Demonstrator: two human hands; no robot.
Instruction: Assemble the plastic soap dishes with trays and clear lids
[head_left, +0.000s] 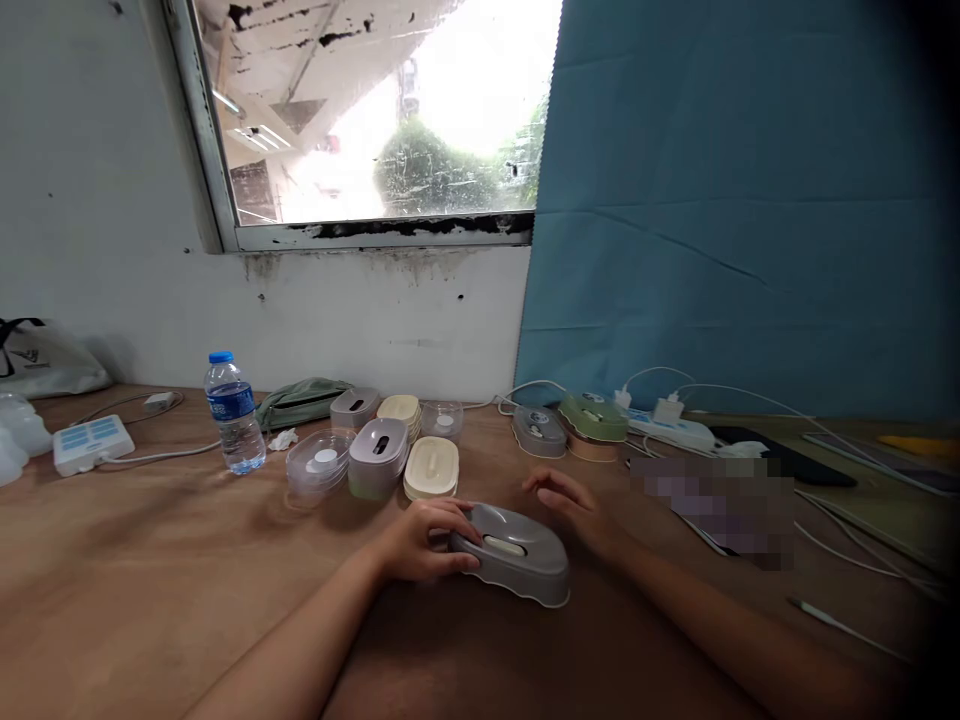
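A grey oval plastic cover (525, 555) with a wavy lower edge rests on the table in front of me. A cream piece (505, 545) shows in the slot on its top. My left hand (435, 540) grips the cover's left end, fingers on top and thumb along the near side. Just beyond its right end, my right hand (574, 505) is held apart from it, fingers loosely curled and spread, with nothing in them. Behind the cover stand a stack of cream oval lids (432, 467) and a stack of pale grey slotted covers (379, 450).
Clear round lids (319, 465) and a water bottle (232, 415) stand to the left. Farther right are a dark grey cover (540, 432), a green cover stack (594, 415) and a power strip (671, 430) with cables. A thin pen-like tool (817, 610) lies at right.
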